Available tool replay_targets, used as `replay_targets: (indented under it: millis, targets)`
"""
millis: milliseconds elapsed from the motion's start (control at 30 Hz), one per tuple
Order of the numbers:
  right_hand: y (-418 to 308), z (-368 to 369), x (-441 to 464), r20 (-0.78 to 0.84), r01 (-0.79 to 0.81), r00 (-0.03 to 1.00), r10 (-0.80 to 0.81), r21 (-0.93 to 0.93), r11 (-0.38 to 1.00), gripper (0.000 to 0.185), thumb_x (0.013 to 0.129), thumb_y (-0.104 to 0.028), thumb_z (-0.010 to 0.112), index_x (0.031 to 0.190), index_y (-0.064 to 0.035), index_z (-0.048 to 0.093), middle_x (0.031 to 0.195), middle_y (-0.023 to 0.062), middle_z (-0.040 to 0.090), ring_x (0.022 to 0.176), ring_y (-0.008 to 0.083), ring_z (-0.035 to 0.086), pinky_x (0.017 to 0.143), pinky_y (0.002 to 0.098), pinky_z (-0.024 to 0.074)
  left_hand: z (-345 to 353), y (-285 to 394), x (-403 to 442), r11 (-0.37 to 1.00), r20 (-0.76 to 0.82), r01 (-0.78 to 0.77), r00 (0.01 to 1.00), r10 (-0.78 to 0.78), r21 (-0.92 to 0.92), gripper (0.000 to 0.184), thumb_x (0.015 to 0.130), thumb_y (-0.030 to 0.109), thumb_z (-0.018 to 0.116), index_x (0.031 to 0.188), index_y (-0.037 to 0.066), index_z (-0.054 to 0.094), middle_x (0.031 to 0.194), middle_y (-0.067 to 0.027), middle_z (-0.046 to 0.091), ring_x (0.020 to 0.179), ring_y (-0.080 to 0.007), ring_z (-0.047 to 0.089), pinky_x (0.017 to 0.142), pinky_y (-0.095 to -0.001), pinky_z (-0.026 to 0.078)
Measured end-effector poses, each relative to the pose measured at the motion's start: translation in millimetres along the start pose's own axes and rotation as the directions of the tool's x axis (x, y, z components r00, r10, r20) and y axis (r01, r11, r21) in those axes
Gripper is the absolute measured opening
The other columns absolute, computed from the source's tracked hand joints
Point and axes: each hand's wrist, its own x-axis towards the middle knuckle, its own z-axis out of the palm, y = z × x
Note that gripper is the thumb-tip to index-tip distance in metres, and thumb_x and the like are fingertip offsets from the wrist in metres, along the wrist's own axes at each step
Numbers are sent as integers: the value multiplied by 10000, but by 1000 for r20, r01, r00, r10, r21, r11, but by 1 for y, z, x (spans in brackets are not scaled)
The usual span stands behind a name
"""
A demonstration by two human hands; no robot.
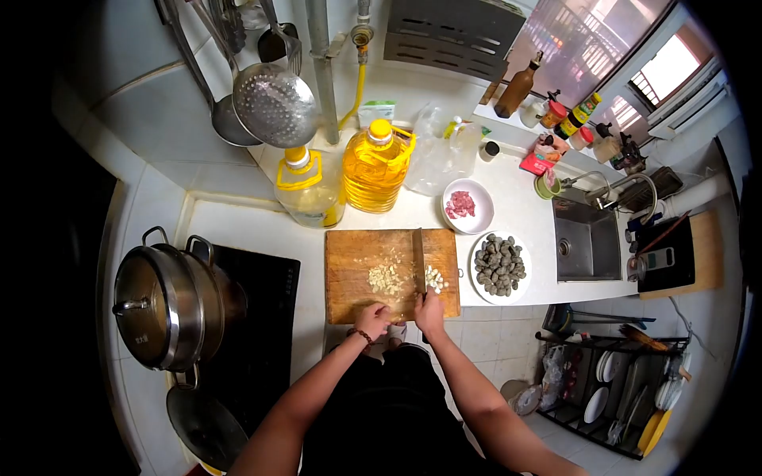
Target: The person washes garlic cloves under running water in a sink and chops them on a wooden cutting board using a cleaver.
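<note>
A wooden cutting board [349, 270] lies on the counter in front of me. My right hand [429, 312] grips a kitchen knife [418, 258] by its handle, the blade upright over the board and pointing away from me. Left of the blade spread chopped pale pieces that look like garlic [386, 278]. Larger white pieces [434, 278] sit to its right. My left hand [373, 320] is over the board's near edge, fingers curled together; whatever they may hold is hidden.
Beyond the board stand an oil bottle [376, 170] and a paler jug [305, 194]. To the right are a bowl [484, 198] with raw meat, a plate [477, 287] of dark shellfish and a sink [591, 258]. A steamer pot [147, 309] stands on the left near the black cooktop [266, 297].
</note>
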Motion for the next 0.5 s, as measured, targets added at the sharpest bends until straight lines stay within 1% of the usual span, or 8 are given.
replay_targets:
  millis: [133,200,300,333,367,433,467,500]
  targets:
    - [-4,15,-6,129,-45,990,48,-29,999,171,967,-108,597,1051,41,599,868,344,666,861,537,656,735,592,505,-2,-18,17,1000,1,-20,1000,20,15,305,1080,268,565,1249,33,660,1102,-80,715,908,-197,743,700,-369,647]
    - [-10,26,-9,174,-9,985,15,-38,999,204,968,-143,617,1064,37,616,849,332,674,839,535,661,738,588,514,-4,-38,38,952,-79,-184,975,209,244,302,1034,274,629,1190,25,698,1005,-83,740,823,-174,740,661,-325,631]
    - [-20,27,-11,135,82,987,-90,64,995,217,969,-153,627,1069,39,644,823,329,671,832,543,656,734,585,515,-16,6,0,980,-96,-150,982,163,131,259,960,203,723,1142,19,718,987,-97,753,808,-176,747,690,-310,613]
    - [-25,25,-9,204,-16,979,-5,104,994,222,944,-109,647,1082,64,634,867,327,683,845,486,690,764,539,539,-20,1,5,980,-99,-153,981,166,131,259,960,203,723,1142,19,718,987,-97,753,808,-176,747,690,-310,613]
    - [-27,23,-7,205,-12,979,-9,103,995,222,944,-109,647,1082,64,634,867,327,683,845,486,690,764,539,539,-23,0,7,937,-158,-301,931,330,179,244,924,160,753,1123,23,723,968,-103,747,786,-174,741,698,-305,604]
    - [-30,18,-6,249,-38,968,-41,306,951,182,985,-127,641,1041,47,640,716,227,668,636,327,675,597,461,530,-24,-4,11,869,-209,-438,850,484,229,241,888,117,784,1103,26,728,949,-109,742,763,-172,736,705,-301,594]
    - [-35,14,-5,249,-35,967,-44,304,952,182,985,-127,641,1041,47,640,716,227,668,636,327,675,597,461,530,-23,15,-2,840,-225,-482,815,534,247,231,870,74,794,1082,17,721,933,-106,731,767,-172,724,701,-302,588]
    - [-43,8,-4,368,-278,924,106,452,848,167,1010,-144,624,1018,22,640,669,144,613,570,236,603,523,400,481,-22,32,-11,809,-240,-524,777,582,266,228,853,31,804,1061,8,715,917,-103,721,771,-172,713,697,-303,582]
